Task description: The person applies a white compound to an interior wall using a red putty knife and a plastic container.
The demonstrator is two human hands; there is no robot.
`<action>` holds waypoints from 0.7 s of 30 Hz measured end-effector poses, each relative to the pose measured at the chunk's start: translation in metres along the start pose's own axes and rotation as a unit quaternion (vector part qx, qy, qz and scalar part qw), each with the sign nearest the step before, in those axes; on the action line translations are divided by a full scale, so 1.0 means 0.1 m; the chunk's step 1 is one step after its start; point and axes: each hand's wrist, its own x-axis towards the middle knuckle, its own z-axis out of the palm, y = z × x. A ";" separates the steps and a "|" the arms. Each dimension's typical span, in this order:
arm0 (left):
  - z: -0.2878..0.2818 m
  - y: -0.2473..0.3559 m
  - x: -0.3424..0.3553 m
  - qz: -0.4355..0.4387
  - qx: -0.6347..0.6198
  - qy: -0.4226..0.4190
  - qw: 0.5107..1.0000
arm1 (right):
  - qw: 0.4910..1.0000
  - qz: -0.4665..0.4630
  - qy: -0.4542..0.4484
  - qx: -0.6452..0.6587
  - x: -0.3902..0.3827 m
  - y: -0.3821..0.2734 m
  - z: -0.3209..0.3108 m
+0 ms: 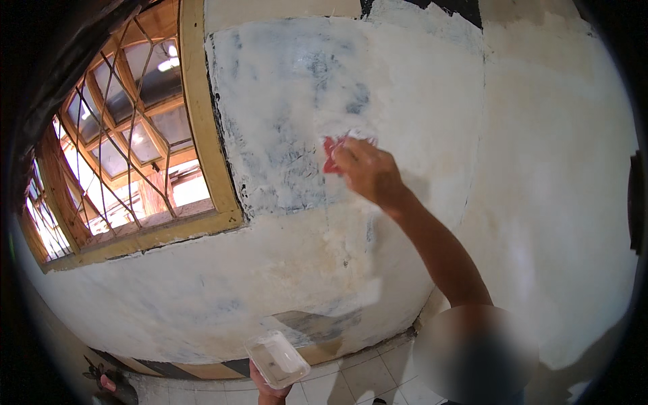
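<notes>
On the patchy wall [283,128] beside the window [138,104], the right hand [372,171] pinches a red spreader [329,160] between its fingers; below, the left hand [259,385] grips a white tray [289,360]. Coating seems underway; the next stroke calls for even pressure.

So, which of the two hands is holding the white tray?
The left hand, low in the picture, holds the white tray; the right hand, raised at the wall, grips a red piece instead.
</notes>
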 end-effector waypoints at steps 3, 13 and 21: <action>0.01 0.01 -0.06 -0.047 -0.063 0.056 0.995 | 0.993 -0.051 -0.107 -0.022 -0.18 0.10 0.00; -0.39 0.01 0.04 -0.105 -0.146 -0.007 0.984 | 0.936 0.329 0.127 0.009 -0.09 0.73 -0.31; -0.39 0.06 0.00 -0.078 -0.124 0.029 0.989 | 0.985 0.083 -0.129 0.081 0.02 -0.82 0.80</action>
